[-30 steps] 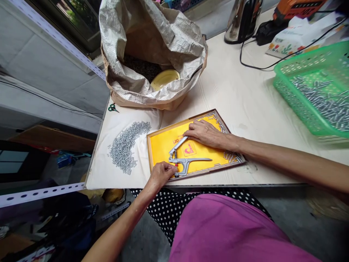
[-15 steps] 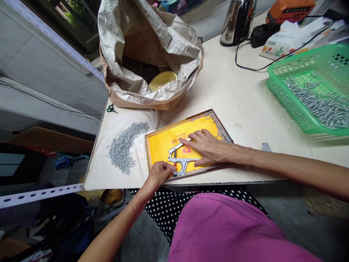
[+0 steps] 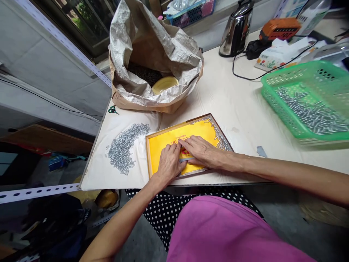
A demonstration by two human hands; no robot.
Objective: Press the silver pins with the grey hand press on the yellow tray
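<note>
Snap-fastener pliers [image 3: 185, 159] of grey metal lie over a shallow tray [image 3: 147, 153] lined with yellow printed material; most of the tool is hidden under my hands. My left hand [image 3: 169, 161] is wrapped over the head of the pliers, its fingers curled and together. From the right, my right hand [image 3: 203, 151] closes on the handles, fingertips close to my left fingers. Small silver metal pins [image 3: 219, 138] lie along the tray's right end and far right corner. Anything between the jaws is hidden.
A pile of small metal pins [image 3: 122, 149] lies left of the tray, near green-handled scissors [image 3: 112, 110]. Behind stands an open woven sack [image 3: 188, 54] with a yellow dish [image 3: 165, 84] inside. A green basket [image 3: 289, 123] of pins is at right; a kettle [image 3: 236, 31] stands at the back.
My left hand has moved from pinching near the lower jaw up over the head of the pliers. My right hand has closed further on the handles. The view has shifted slightly.
</note>
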